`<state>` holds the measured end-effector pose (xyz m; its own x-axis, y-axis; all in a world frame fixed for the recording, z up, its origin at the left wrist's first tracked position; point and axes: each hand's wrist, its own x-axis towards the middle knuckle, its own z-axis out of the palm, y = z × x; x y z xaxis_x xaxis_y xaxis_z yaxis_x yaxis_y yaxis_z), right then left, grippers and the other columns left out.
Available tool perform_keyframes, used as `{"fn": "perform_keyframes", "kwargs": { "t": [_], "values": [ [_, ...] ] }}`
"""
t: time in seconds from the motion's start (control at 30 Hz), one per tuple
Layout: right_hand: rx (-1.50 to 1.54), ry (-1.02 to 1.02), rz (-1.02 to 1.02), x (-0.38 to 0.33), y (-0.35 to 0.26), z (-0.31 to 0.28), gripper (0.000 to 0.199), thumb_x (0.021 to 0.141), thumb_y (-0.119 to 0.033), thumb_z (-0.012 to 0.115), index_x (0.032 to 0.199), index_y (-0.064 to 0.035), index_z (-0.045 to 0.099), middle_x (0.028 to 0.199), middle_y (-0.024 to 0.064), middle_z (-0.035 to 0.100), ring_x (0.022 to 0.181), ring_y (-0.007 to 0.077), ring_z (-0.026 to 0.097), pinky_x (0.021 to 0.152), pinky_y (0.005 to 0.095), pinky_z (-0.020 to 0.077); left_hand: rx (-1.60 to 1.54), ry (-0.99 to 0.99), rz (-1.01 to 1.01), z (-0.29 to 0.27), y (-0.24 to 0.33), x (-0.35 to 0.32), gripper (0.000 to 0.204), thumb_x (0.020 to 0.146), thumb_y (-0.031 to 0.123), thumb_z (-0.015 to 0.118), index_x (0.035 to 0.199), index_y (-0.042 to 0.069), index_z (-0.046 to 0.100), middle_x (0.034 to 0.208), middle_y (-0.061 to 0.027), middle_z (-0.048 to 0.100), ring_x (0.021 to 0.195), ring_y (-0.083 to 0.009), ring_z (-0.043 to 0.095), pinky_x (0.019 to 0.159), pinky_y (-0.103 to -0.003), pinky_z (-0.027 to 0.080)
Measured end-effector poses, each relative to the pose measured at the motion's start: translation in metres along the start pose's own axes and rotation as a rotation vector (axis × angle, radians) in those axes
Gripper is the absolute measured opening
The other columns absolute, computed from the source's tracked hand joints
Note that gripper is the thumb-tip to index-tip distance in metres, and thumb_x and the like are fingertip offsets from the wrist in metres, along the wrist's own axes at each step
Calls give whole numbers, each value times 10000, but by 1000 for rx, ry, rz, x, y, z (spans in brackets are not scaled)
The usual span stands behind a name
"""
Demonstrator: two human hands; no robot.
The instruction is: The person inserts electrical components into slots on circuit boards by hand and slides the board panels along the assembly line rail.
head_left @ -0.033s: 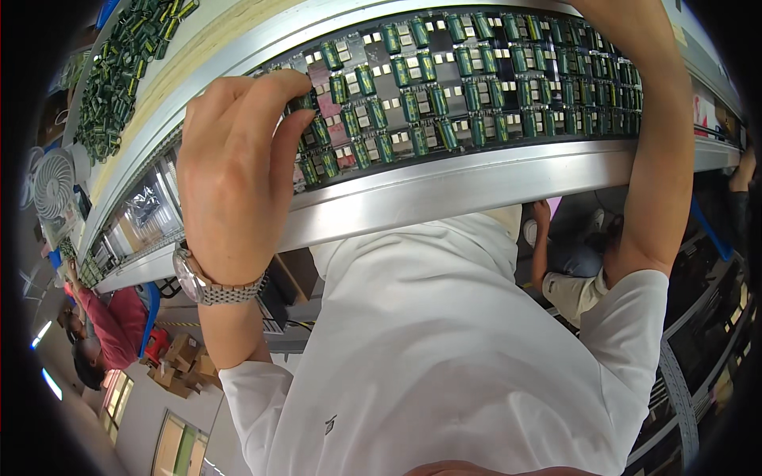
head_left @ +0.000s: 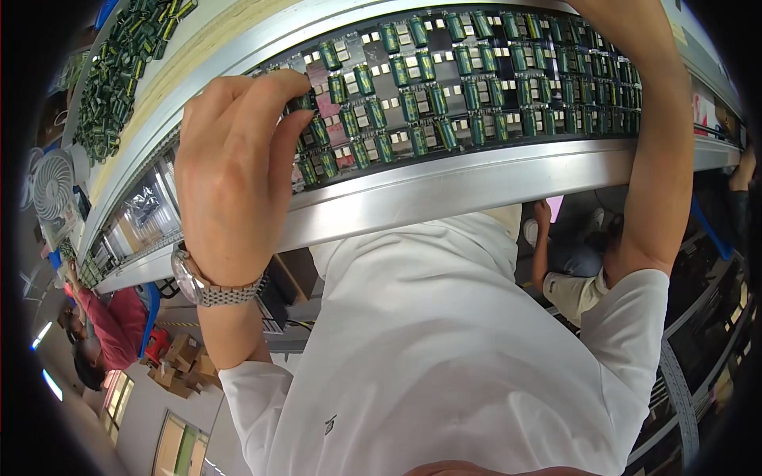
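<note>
My left hand (head_left: 238, 159), a metal-band watch (head_left: 198, 282) on its wrist, reaches over the left end of a long board assembly (head_left: 381, 49). Its thumb and index finger close around a small green cylindrical capacitor (head_left: 301, 101), partly hidden by the fingertips. Rows of like green capacitors (head_left: 363, 79) stand or lean across the assembly, with small white blocks (head_left: 411, 61) among them. My right forearm (head_left: 663, 151) crosses the assembly's right end; the hand itself lies beyond the upper edge of the picture.
An aluminium rail (head_left: 444, 170) runs along the near side. A heap of loose green capacitors (head_left: 111, 95) lies at far left, near a white fan (head_left: 54, 182). One person in a red top (head_left: 119, 325) works at left; another (head_left: 575, 270) is below, at right.
</note>
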<state>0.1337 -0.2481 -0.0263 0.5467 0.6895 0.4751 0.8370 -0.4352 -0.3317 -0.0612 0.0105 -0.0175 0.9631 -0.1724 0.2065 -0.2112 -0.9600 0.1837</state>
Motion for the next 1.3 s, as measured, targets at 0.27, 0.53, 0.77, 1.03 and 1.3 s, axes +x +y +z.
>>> {"fn": "perform_keyframes", "kwargs": {
  "t": [0.27, 0.53, 0.77, 1.03, 1.3],
  "values": [
    [107, 36, 57, 2, -13, 2, 139, 886, -21, 732, 1015, 32, 726, 983, 108, 711, 844, 203, 703, 736, 304, 565, -53, 46, 143, 5, -2, 2, 180, 805, 31, 766, 982, 54, 741, 1105, -38, 765, 952, -262, 664, 837, -398, 485],
    [345, -83, 110, -4, 1, 10, 179, 886, -78, 775, 1044, 7, 768, 1054, 106, 756, 890, 204, 721, 775, 303, 576, -53, 350, -36, 7, -67, 53, 165, 905, 53, 728, 1069, 44, 735, 1038, -139, 744, 876, -305, 706, 786, -386, 545],
    [548, -217, 299, -2, -13, 10, 199, 917, -35, 762, 1113, 4, 774, 1172, 74, 733, 984, 127, 712, 858, 259, 595, 119, 312, -67, 29, -79, 86, 73, 842, 25, 606, 827, 8, 675, 870, -167, 638, 912, -364, 656, 818, -440, 539],
    [805, -313, 237, 17, -44, 19, 187, 899, 14, 758, 1084, 10, 781, 1156, 81, 738, 982, 150, 711, 852, 263, 591, 137, 344, 67, 24, -83, 77, 56, 783, 0, 589, 794, 7, 643, 833, -171, 655, 873, -362, 667, 810, -438, 553],
    [293, -331, 10, 16, -75, 41, 130, 872, -57, 786, 1000, -32, 793, 1041, 41, 769, 774, 158, 725, 691, 273, 585, -257, 379, -5, 11, -74, 70, 164, 831, 42, 653, 943, -57, 718, 875, -204, 710, 832, -357, 704, 797, -427, 572]
  ]
}}
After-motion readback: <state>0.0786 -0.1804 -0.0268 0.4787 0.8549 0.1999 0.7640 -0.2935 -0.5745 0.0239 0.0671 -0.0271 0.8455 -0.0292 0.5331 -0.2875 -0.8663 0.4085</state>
